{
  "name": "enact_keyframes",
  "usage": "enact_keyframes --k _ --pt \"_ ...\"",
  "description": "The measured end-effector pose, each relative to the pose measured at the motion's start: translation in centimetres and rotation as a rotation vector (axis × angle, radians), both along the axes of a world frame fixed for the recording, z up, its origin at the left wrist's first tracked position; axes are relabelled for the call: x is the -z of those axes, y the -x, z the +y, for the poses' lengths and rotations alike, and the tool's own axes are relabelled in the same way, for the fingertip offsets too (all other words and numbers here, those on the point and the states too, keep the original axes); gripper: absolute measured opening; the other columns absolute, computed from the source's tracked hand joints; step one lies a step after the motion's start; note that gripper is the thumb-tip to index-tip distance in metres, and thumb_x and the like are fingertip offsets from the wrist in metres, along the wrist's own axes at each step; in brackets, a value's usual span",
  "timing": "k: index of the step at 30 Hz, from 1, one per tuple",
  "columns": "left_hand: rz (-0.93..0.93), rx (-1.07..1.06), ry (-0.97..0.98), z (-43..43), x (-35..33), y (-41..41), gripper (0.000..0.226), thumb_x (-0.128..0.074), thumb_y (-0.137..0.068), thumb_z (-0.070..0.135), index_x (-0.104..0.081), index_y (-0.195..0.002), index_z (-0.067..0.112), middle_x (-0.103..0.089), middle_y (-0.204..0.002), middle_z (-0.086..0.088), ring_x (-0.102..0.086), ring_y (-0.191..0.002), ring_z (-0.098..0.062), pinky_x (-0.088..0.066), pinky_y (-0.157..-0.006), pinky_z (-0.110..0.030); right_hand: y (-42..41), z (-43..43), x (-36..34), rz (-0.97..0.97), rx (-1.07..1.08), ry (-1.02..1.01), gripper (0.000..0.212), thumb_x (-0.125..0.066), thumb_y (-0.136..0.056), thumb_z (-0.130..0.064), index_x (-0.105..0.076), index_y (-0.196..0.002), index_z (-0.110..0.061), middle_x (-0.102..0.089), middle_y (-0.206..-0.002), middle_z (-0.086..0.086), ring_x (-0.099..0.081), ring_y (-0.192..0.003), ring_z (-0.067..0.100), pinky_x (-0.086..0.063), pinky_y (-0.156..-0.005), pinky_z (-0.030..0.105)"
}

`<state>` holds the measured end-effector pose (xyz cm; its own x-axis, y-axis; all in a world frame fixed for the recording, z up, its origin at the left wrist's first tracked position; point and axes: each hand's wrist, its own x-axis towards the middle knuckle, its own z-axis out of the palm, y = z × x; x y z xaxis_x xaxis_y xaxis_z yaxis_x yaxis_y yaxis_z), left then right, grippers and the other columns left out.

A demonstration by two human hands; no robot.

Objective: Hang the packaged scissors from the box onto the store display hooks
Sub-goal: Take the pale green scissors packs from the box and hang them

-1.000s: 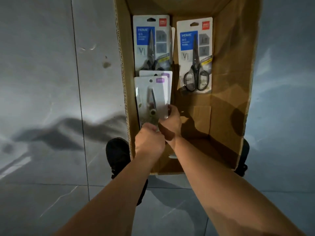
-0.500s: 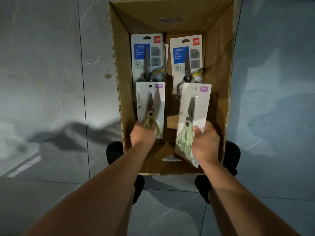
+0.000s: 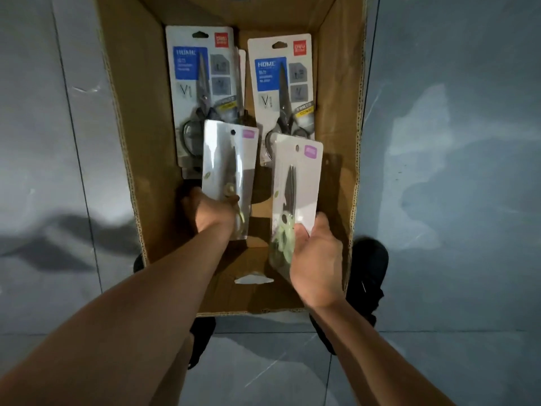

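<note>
Fingers (image 3: 191, 200) of the left hand (image 3: 210, 213) are curling round the lower end of a white-carded scissors pack (image 3: 231, 159), gripping it at the handle end with the knuckles facing up. The right hand (image 3: 317, 259) is gripping a second white pack (image 3: 297, 183) at its lower end too. Its thumb (image 3: 303, 232) is pressing on the front beside the pale green handles, while the other fingers are wrapping behind the card, out of sight.

Both packs are being held over the inside of the cardboard box (image 3: 137, 148), the left one near the middle and the right one nearer the right wall, apart from each other. Each is running lengthwise away from the person, with the hang hole and purple label at the far end, the blades pointing away and the handles nearest the wrist. The right pack is leaning a little, its top tipping rightward.

Two blue-labelled packs (image 3: 202, 83) are lying side by side beneath them, hang holes also at the far end. The box is sitting on a grey tiled floor (image 3: 439, 142) between black shoes (image 3: 369, 268).
</note>
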<state>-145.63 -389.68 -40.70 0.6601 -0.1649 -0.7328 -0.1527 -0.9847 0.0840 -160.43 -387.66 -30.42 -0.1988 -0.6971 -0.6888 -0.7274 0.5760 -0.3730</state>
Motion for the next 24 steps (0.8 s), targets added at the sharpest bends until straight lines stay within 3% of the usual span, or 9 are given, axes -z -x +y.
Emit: enact_keyframes --k 4,6,8,10,12,15,18,20,24 --pt "0.051 -0.05 0.088 0.3 -2.4 -0.2 0.036 -0.065 -0.091 0.024 -0.055 -0.124 0.015 -0.061 -0.124 -0.007 -0.06 -0.115 -0.029 -0.047 -0.074 -0.032 -0.6 -0.4 -0.9 0.002 0.095 0.033 0.013 -0.044 -0.101 -0.024 -0.053 -0.105 -0.016 -0.057 -0.088 -0.008 -0.061 -0.077 0.01 -0.06 -0.073 0.035" --pt "0.051 -0.057 0.144 0.1 -5.2 -0.6 0.027 -0.061 -0.094 0.019 -0.06 -0.12 0.015 -0.065 -0.121 -0.007 -0.062 -0.111 -0.027 -0.048 -0.075 -0.03 -0.9 -1.3 -2.5 -0.011 0.157 0.007 0.012 -0.047 -0.099 -0.023 -0.056 -0.101 -0.015 -0.063 -0.092 -0.004 -0.064 -0.082 0.016 -0.058 -0.078 0.039" --pt "0.066 -0.073 0.191 0.0 -9.0 -1.0 0.022 -0.059 -0.095 0.018 -0.061 -0.117 0.017 -0.066 -0.119 -0.005 -0.063 -0.109 -0.026 -0.048 -0.08 -0.029 -1.0 -2.7 -5.1 -0.056 0.238 0.003 0.011 -0.05 -0.098 -0.02 -0.058 -0.099 -0.012 -0.066 -0.098 0.002 -0.064 -0.087 0.019 -0.055 -0.076 0.029" --pt "0.099 -0.097 0.265 -0.5 -14.0 -1.6 0.021 -0.056 -0.096 0.015 -0.06 -0.116 0.02 -0.066 -0.117 -0.003 -0.063 -0.106 -0.025 -0.05 -0.082 -0.03 -1.1 -4.4 -8.8 -0.112 0.301 0.004 0.006 -0.052 -0.097 -0.015 -0.057 -0.097 -0.011 -0.063 -0.095 0.001 -0.06 -0.08 0.013 -0.044 -0.061 0.008" --pt "0.147 -0.113 0.357 -1.3 -19.7 -2.6 0.022 -0.052 -0.097 0.01 -0.056 -0.115 0.022 -0.067 -0.11 -0.003 -0.064 -0.093 -0.022 -0.054 -0.073 -0.03 -1.2 -6.0 -13.2 -0.163 0.324 0.024 0.012 -0.054 -0.095 -0.009 -0.06 -0.105 -0.01 -0.06 -0.094 -0.004 -0.056 -0.078 0.01 -0.037 -0.055 0.004" --pt "0.151 -0.053 0.503 -2.8 -29.7 -4.2 0.03 -0.044 -0.097 0.004 -0.048 -0.119 0.024 -0.063 -0.1 -0.001 -0.06 -0.08 -0.021 -0.05 -0.063 -0.03 -1.2 -8.1 -21.2 -0.24 0.375 0.042 0.021 -0.056 -0.092 -0.008 -0.063 -0.111 -0.011 -0.067 -0.105 -0.002 -0.063 -0.096 0.017 -0.045 -0.08 0.02" --pt "0.128 -0.01 0.628 -4.6 -39.7 -6.1 0.024 -0.044 -0.097 0.003 -0.047 -0.113 0.021 -0.059 -0.092 -0.002 -0.057 -0.075 -0.021 -0.044 -0.056 -0.023 -1.5 -10.0 -30.6 -0.256 0.406 0.068 0.019 -0.054 -0.093 -0.012 -0.063 -0.11 -0.007 -0.069 -0.106 0.01 -0.064 -0.099 0.028 -0.05 -0.086 0.033" --pt "0.115 0.015 0.692 -5.9 -46.2 -7.1 0.012 -0.045 -0.097 0.006 -0.047 -0.105 0.015 -0.055 -0.081 -0.003 -0.054 -0.068 -0.022 -0.04 -0.054 -0.026 -1.4 -11.0 -37.4 -0.256 0.427 0.141 0.021 -0.054 -0.093 -0.014 -0.062 -0.111 -0.005 -0.067 -0.104 0.01 -0.062 -0.095 0.027 -0.047 -0.083 0.03" --pt "0.117 0.182 0.83 -9.2 -59.0 -7.8 0.011 -0.04 -0.102 0.014 -0.043 -0.094 0.007 -0.044 -0.07 -0.001 -0.046 -0.066 -0.022 -0.039 -0.059 -0.027 -0.6 -11.6 -50.7 -0.296 0.523 0.292 0.017 -0.053 -0.092 -0.014 -0.061 -0.083 -0.003 -0.06 -0.082 0.015 -0.059 -0.084 0.031 -0.038 -0.067 0.024"
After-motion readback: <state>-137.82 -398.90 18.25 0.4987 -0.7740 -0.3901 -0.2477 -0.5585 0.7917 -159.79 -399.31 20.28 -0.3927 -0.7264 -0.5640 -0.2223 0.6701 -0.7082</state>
